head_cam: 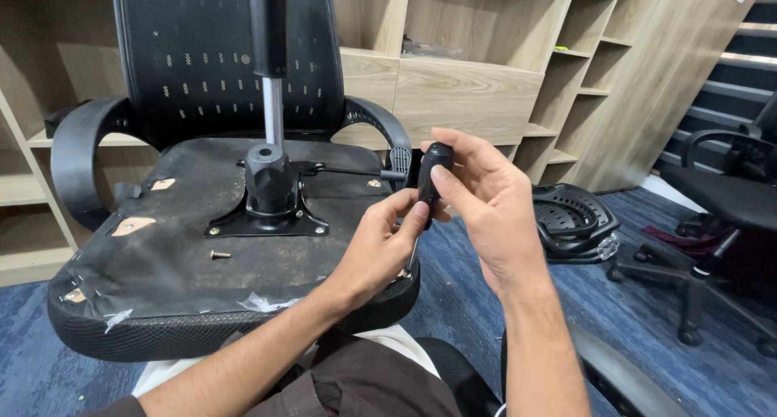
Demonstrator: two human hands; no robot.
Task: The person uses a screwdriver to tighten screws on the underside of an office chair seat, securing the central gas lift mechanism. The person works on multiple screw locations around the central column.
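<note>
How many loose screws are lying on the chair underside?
1: a loose screw lies on the upturned seat base, left-front of the mounting plate. Others may be hidden behind the hands.

Wooden shelving (477,93) behind — 2nd office chair (728,198) at right, blue carpet (647,304).

- Two bare hands: the left hand (380,243) and the right hand (486,203).
- One black-handled screwdriver (430,174), held between them.
- One upturned black mesh office chair (202,247) with its seat underside facing up.
- One black metal tilt mechanism plate (271,211) bolted to that underside.
- One chrome gas lift cylinder (273,110) standing up from the plate.
- Two curved black plastic armrests (77,154) on the chair.
- One loose screw (219,255) lying on the underside.
- One second black office chair (728,198) standing at the right.
- One black plastic chair part (571,219) on the blue carpet.
</note>
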